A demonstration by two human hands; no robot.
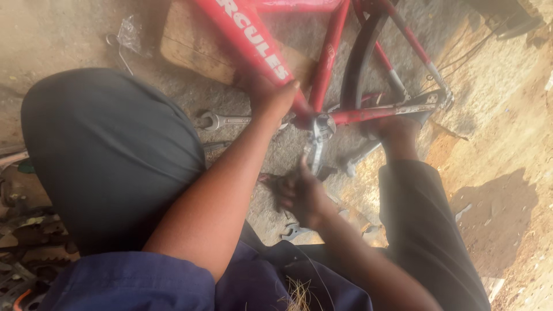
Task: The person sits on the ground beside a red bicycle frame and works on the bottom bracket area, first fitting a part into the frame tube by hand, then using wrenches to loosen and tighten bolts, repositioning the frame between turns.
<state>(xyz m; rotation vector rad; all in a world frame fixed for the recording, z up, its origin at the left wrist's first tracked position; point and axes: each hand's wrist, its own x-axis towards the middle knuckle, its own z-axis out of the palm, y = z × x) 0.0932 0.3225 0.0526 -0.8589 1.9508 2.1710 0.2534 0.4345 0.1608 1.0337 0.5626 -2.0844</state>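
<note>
A red bicycle frame (328, 55) lies on the rough ground in front of me. My left hand (271, 95) is wrapped around its thick down tube, just above the bottom bracket. My right hand (302, 193) grips the lower end of a silver crank arm (317, 147) that hangs from the bottom bracket. My bare foot (397, 135) rests against the chain stay (386, 111). A black rear tyre (360, 52) rises behind the seat tube. Motion blur softens the hands.
A silver ring spanner (222, 121) lies on the ground left of the frame. Another spanner (294, 232) lies near my right wrist. My dark-trousered knees (109, 155) flank the work. A wooden board (190, 46) sits behind, and scrap parts (23, 270) pile up at the lower left.
</note>
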